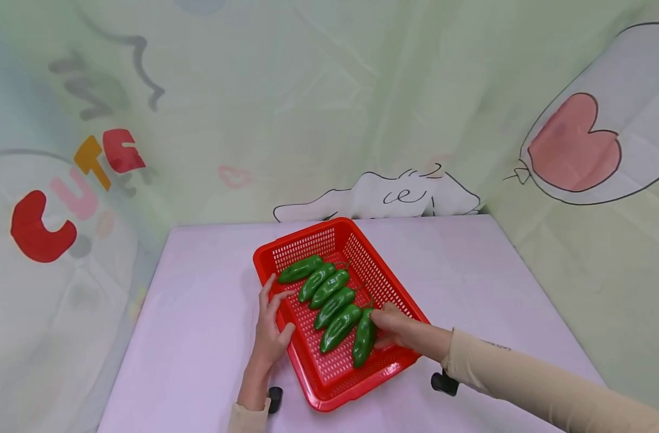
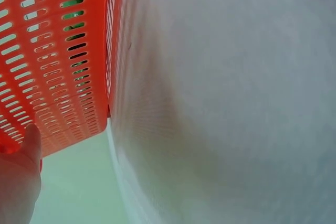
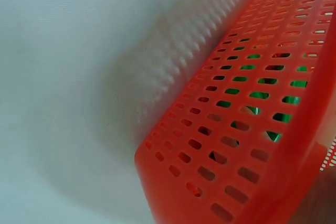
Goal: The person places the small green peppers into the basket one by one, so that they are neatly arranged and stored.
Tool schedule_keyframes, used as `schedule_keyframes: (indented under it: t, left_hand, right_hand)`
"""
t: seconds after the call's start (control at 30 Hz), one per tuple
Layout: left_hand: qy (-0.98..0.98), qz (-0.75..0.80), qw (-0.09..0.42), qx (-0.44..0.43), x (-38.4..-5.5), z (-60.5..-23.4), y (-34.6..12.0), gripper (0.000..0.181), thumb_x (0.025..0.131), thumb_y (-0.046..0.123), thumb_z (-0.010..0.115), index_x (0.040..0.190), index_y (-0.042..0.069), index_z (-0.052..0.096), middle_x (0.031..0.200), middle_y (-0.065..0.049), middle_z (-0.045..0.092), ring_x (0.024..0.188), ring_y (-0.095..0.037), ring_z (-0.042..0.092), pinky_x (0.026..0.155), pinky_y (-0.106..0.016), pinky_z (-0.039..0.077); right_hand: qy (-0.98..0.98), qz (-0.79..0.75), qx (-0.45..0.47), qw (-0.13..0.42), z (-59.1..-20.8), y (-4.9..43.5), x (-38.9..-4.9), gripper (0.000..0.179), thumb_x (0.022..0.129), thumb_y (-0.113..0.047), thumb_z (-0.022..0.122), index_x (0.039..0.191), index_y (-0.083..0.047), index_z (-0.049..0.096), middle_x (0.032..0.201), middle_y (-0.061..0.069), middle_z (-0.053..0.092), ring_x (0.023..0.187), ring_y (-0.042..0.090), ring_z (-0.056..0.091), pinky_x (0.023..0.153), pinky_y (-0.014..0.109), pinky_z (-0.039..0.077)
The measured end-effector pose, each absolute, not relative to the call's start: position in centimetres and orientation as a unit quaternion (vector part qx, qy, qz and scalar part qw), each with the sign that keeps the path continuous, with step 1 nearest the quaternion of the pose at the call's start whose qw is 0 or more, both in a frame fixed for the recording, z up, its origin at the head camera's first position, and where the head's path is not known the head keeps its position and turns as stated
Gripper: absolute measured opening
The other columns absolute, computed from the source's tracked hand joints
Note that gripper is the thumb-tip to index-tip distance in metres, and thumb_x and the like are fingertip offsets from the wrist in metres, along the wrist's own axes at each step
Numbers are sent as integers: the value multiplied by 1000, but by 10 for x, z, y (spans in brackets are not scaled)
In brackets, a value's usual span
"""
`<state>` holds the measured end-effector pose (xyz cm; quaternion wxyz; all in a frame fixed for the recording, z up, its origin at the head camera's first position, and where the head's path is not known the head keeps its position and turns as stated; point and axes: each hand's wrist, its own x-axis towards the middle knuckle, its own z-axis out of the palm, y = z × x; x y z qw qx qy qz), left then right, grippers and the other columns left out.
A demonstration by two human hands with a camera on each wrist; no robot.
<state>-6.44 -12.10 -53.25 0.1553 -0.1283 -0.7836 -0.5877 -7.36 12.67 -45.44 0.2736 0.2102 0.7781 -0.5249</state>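
Several glossy green peppers [image 1: 333,308] lie side by side in a red perforated plastic basket [image 1: 377,273] in the head view. With thumb and fingers, my right hand [image 1: 396,328] grips the nearest right pepper [image 1: 364,338] inside the basket; part of the fingers is hidden behind it. My left hand [image 1: 275,328] touches the basket's left rim, its fingers spread, one reaching over the edge near the peppers. In the left wrist view, a finger of the left hand [image 2: 23,169] shows against the basket's outer wall [image 2: 89,82]. Green shows through the slots of the basket [image 3: 210,145] in the right wrist view.
The basket stands at an angle on a table with a pale cloth [image 1: 210,288]. Printed fabric walls [image 1: 318,108] enclose the table at the back and both sides. Dark wrist devices [image 1: 445,383] sit at both sleeves.
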Motion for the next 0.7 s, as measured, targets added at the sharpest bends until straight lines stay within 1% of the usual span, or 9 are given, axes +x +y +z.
schedule_keyframes:
  t: [0.07, 0.17, 0.23, 0.37, 0.5, 0.6, 0.7]
  left_hand:
    - [-787, -584, 153, -129, -68, -539, -124, 56, 68, 7, 56, 125, 8, 58, 160, -12, 19, 143, -37, 23, 95, -65, 45]
    - [-791, -578, 149, -134, -70, -543, -129, 57, 69, 9, 57, 126, 13, 58, 160, -11, 19, 144, -34, 23, 97, -63, 45]
    - [-795, -573, 145, -136, -71, -545, -132, 58, 69, 9, 57, 127, 15, 58, 161, -8, 18, 144, -33, 23, 99, -61, 44]
    - [-812, -551, 140, -133, -72, -543, -137, 59, 70, 7, 57, 128, 16, 57, 161, -3, 17, 144, -38, 24, 99, -60, 45]
    - [-836, -517, 134, -126, -71, -538, -139, 61, 72, 7, 60, 132, 17, 54, 161, -4, 17, 143, -38, 24, 97, -59, 47]
    - [-853, -492, 128, -121, -70, -532, -140, 63, 75, 10, 62, 136, 18, 52, 161, -5, 18, 145, -35, 23, 98, -59, 47]
    - [-870, -463, 123, -113, -71, -525, -141, 64, 77, 15, 64, 140, 16, 50, 161, -6, 19, 147, -33, 17, 100, -60, 44]
  right_hand:
    - [781, -522, 208, 273, -454, 126, -74, 33, 96, -6, 43, 120, 14, 32, 109, 32, 46, 97, 49, 64, 82, 55, 55]
    - [787, -515, 208, 269, -452, 126, -76, 33, 94, -6, 44, 119, 14, 33, 110, 33, 46, 95, 49, 65, 80, 53, 56]
    - [786, -520, 202, 268, -450, 126, -77, 34, 94, -6, 45, 121, 14, 34, 114, 33, 46, 98, 50, 64, 80, 54, 56]
    - [783, -531, 185, 267, -445, 126, -82, 37, 95, -7, 47, 125, 13, 37, 121, 32, 47, 102, 49, 64, 80, 53, 56]
    - [786, -529, 172, 268, -438, 127, -87, 37, 95, -9, 46, 124, 14, 42, 117, 31, 53, 99, 48, 66, 79, 52, 57]
    - [791, -523, 175, 264, -433, 129, -89, 38, 96, -12, 45, 124, 13, 39, 114, 31, 53, 96, 47, 67, 79, 51, 57]
    - [798, -520, 163, 257, -428, 130, -93, 40, 98, -15, 43, 125, 13, 36, 117, 32, 49, 98, 46, 66, 81, 52, 57]
